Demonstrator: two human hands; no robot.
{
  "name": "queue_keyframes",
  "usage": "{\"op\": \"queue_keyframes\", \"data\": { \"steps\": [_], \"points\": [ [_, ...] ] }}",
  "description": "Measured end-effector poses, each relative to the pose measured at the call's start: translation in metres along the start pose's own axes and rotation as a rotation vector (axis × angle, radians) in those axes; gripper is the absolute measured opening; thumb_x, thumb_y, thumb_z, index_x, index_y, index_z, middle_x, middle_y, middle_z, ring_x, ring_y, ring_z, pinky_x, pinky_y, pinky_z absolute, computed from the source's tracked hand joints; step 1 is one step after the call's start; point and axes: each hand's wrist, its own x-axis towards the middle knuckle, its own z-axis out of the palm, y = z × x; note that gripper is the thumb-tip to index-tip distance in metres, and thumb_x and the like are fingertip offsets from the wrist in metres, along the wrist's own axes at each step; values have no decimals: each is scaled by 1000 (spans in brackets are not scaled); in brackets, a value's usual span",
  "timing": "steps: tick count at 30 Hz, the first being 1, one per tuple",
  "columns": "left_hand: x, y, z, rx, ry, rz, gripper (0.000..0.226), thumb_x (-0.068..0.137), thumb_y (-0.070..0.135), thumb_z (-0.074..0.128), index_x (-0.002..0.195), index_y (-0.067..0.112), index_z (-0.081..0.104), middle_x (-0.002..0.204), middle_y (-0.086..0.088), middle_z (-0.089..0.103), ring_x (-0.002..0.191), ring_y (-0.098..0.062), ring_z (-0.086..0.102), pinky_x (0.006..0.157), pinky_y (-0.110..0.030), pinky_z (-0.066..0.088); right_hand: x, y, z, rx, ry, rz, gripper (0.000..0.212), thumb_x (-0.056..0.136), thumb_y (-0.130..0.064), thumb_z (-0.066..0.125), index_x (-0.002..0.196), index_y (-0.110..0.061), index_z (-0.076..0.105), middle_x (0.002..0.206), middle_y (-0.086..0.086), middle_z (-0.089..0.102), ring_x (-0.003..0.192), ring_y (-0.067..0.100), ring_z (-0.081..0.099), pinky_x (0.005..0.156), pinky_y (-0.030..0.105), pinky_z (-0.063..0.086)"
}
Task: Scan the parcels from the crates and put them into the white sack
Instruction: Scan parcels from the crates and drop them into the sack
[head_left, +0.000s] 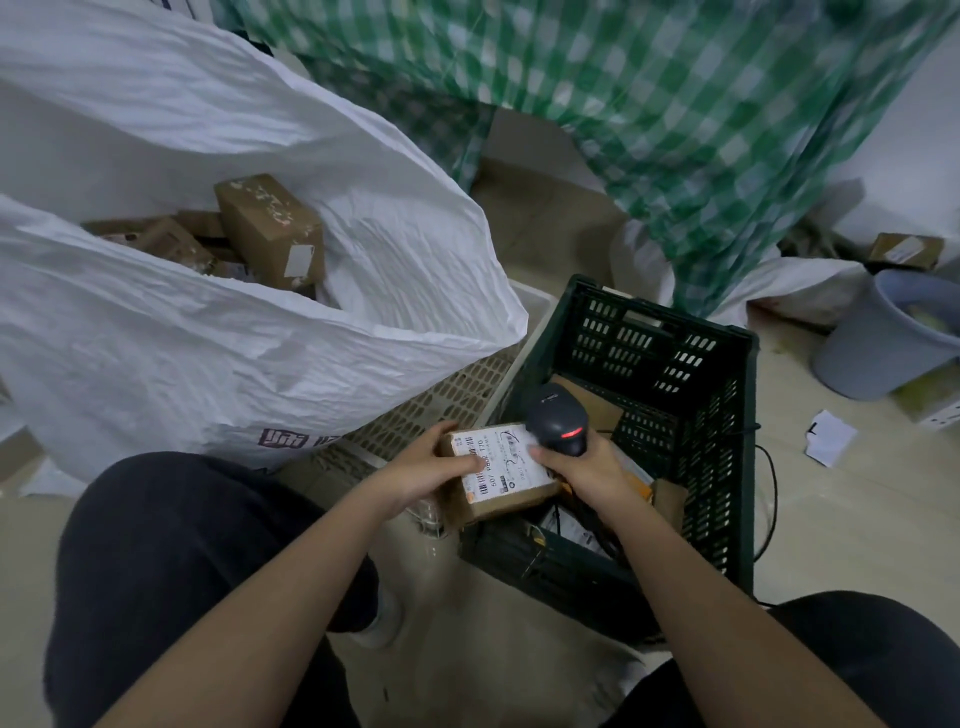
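Parcel (501, 475) gripped in left hand (436, 462), scanner (558, 423) clasped in right hand (584, 465) above it.

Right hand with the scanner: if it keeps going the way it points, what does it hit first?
Probably the labelled parcel the left hand holds: the right hand aims the scanner at its label, seemingly already close. Depth is unclear.

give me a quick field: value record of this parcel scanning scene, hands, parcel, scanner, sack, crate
left hand: left hand grips the parcel
right hand: right hand grips the scanner
parcel: labelled cardboard parcel, label up, held over the crate's near-left corner
scanner: dark scanner, red light lit, aimed at the label
sack: white sack, open, several brown boxes inside
crate: dark green crate, parcels still inside
stage: scanning, parcel not yet in sack
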Motion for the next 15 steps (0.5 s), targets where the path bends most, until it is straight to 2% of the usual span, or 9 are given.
{"op": "queue_keyframes", "data": {
  "steps": [2,4,5,7,10,13,15],
  "points": [
    [3,-4,2,-62,182,16,84,78,42,76,145,22,31,140,-5,49,119,-23,55,102,-43,46,3,5,6,-22,1,9,37,78,-13,81,108,-16,59,106,4,68,91,14,60,74,23,45],
    [2,-8,5,-175,332,-52,90,73,57,73,141,16,32,141,-8,46,121,-26,52,101,-47,46,6,7,9,-5,19,8,41,77,-13,82,113,-12,61,109,5,68,97,18,60,80,27,42],
    [-1,-11,7,-217,323,-100,90,71,64,69,139,17,32,136,-7,47,118,-26,53,99,-47,47,7,7,9,-12,22,14,43,77,-14,82,115,-11,61,108,4,67,98,18,60,81,28,42],
    [-12,-12,10,-258,168,-175,86,71,69,63,137,25,31,130,-3,48,114,-23,52,95,-45,49,9,9,8,-43,29,9,44,77,-15,82,115,-12,60,103,1,65,99,20,60,82,29,43],
    [-20,-17,13,-292,-6,-153,98,63,58,76,142,41,21,137,3,42,123,-25,49,91,-47,52,10,12,7,-47,47,-2,41,77,-17,82,112,-14,61,103,2,67,103,24,62,86,34,48],
    [-23,-13,16,-310,99,-89,85,80,39,74,147,36,23,141,3,39,119,-23,49,95,-46,51,7,11,9,-72,15,-9,39,77,-19,82,108,-17,59,103,1,66,104,23,62,91,37,49],
    [-21,-6,17,-308,138,-38,77,84,31,71,146,36,27,142,1,42,118,-21,50,97,-45,50,4,6,6,-121,67,-64,36,79,-23,80,107,-17,59,99,0,65,98,20,62,83,32,47]
  ]
}}
